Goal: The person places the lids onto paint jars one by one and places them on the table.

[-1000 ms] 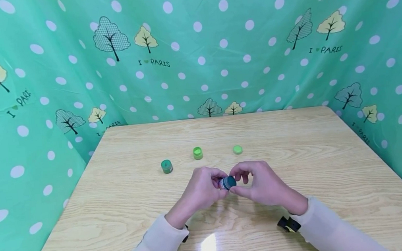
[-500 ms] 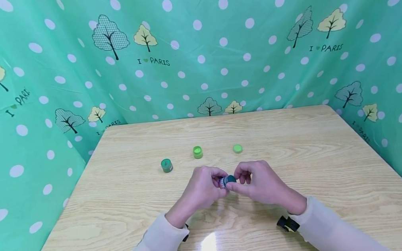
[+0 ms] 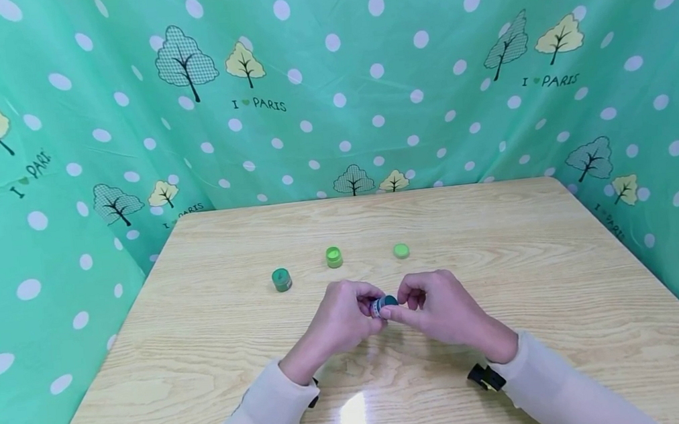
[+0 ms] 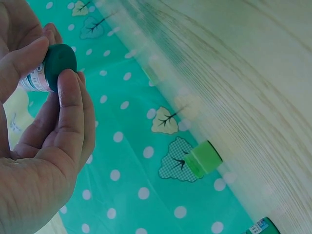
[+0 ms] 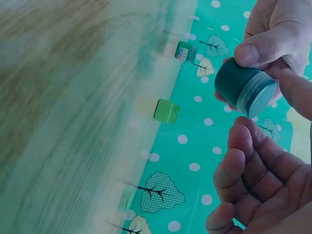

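Observation:
A small dark teal paint jar (image 3: 385,305) with a pale label is held off the table between both hands, tilted with its lid to the right. My left hand (image 3: 345,316) grips the jar's body, thumb on one side and fingers on the other. My right hand (image 3: 441,307) has its thumb and fingertips at the jar's teal lid (image 4: 62,66), pinching around its edge. In the right wrist view the lid's round end (image 5: 262,97) faces the curled fingers (image 5: 243,141) of my right hand.
Beyond the hands stand a green jar (image 3: 281,281) on the left and a light green jar (image 3: 334,258) with its top off. A light green lid (image 3: 401,251) lies flat to their right. The wooden table (image 3: 498,225) ends at a patterned curtain (image 3: 441,129).
The right thumb has moved up along the lid's near side, and the right fingers have shifted off its upper edge to the far right. The left hand holds the jar in the same place.

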The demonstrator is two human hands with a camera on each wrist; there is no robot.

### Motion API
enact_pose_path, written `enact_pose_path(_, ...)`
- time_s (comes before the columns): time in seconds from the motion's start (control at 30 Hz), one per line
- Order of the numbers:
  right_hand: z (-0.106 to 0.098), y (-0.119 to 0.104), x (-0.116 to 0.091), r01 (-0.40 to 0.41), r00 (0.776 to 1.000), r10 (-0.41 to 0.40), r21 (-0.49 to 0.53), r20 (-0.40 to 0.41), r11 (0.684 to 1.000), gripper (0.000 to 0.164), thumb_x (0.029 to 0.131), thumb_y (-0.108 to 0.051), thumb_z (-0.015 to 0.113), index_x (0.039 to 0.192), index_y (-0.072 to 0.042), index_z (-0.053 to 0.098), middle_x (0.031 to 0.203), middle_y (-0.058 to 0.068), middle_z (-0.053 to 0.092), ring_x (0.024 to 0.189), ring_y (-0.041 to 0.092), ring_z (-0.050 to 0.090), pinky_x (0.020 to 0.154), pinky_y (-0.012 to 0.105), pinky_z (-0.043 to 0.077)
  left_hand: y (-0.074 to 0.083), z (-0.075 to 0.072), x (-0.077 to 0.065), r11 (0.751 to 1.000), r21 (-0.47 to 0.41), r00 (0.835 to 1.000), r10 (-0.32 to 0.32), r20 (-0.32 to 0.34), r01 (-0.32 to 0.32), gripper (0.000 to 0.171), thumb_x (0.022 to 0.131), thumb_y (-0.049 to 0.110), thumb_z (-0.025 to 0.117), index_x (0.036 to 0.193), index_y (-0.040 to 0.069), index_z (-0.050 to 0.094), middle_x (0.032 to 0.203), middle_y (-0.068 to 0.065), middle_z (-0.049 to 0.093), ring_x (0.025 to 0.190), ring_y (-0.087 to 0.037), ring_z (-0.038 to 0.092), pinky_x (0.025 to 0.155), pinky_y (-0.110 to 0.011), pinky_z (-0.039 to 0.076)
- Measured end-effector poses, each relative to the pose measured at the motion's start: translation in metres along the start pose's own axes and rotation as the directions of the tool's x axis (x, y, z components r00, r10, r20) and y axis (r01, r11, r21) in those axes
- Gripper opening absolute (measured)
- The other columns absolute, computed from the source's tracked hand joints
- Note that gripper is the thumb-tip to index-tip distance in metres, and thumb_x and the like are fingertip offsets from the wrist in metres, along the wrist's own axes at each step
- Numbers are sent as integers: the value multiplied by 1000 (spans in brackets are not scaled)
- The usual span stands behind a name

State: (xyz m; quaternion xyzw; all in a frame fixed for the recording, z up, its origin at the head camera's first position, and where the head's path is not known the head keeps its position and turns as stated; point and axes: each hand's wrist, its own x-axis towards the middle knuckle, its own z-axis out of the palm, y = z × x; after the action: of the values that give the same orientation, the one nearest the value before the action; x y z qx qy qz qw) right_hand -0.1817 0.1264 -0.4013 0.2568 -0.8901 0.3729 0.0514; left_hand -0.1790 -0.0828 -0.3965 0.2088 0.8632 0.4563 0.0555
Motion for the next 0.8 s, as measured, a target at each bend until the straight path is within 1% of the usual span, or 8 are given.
enact_pose_path(0.07,-2,0,0,15,1000,-15,-16,-16,1000,27,81,-42,87,79,-23,68,68,-13,59,59,10,52,54,25,44,0,0,0,1000,0,1000,-3,0,3,21,78,-3,82,97,3,77,82,1,73,68,-7,65,63,-21,57)
enact_pose_path(0.13,-3,0,0,39,999,-40,-30,-26,999,26,80,-39,89,86,-21,71,73,-11,61,64,12,53,60,27,44,-1,0,0,1000,1,1000,-4,0,4,21,78,-3,83,97,3,77,81,1,72,68,-7,65,63,-21,57)
enact_pose_path(0.27,-5,0,0,111,994,-111,-17,-16,994,35,76,-26,93,103,-18,73,91,-7,67,75,16,57,71,36,45,-1,0,0,1000,-2,1000,-3,-1,3,21,78,-2,84,97,4,78,80,2,72,68,-7,65,63,-22,57)
enact_pose_path(0.33,-5,1,0,145,989,-145,-5,-2,989,39,74,-19,93,107,-18,73,96,-9,68,77,16,58,74,39,46,-1,0,0,1000,-3,1000,-2,-4,2,20,78,-1,85,96,5,78,80,2,72,68,-7,64,63,-22,56)
enact_pose_path(0.43,-4,3,0,187,982,-187,2,8,982,42,73,-12,92,109,-20,72,100,-12,68,77,16,59,76,39,43,0,0,0,1000,-10,1000,-5,-6,5,21,78,-2,85,96,5,78,80,2,72,68,-7,64,63,-22,56)
enact_pose_path(0.57,-3,3,0,216,976,-216,-3,8,976,42,73,-10,92,108,-22,72,99,-16,69,76,14,60,73,36,42,0,1,0,1000,-28,1000,-14,-1,13,22,77,-4,84,97,5,78,80,2,72,69,-7,64,64,-22,57)
enact_pose_path(0.73,-2,2,0,212,977,-211,-19,12,977,41,72,-10,92,107,-21,73,99,-18,70,76,11,59,72,36,43,0,1,0,999,-38,1000,-19,3,19,23,77,-6,83,97,4,78,81,2,72,69,-8,64,64,-22,57)
enact_pose_path(0.8,-2,2,0,203,979,-203,-27,14,979,40,73,-11,93,106,-21,74,98,-18,70,75,10,58,72,34,42,0,1,0,999,-35,1000,-20,2,20,23,77,-5,83,97,4,78,81,2,72,69,-8,64,64,-22,57)
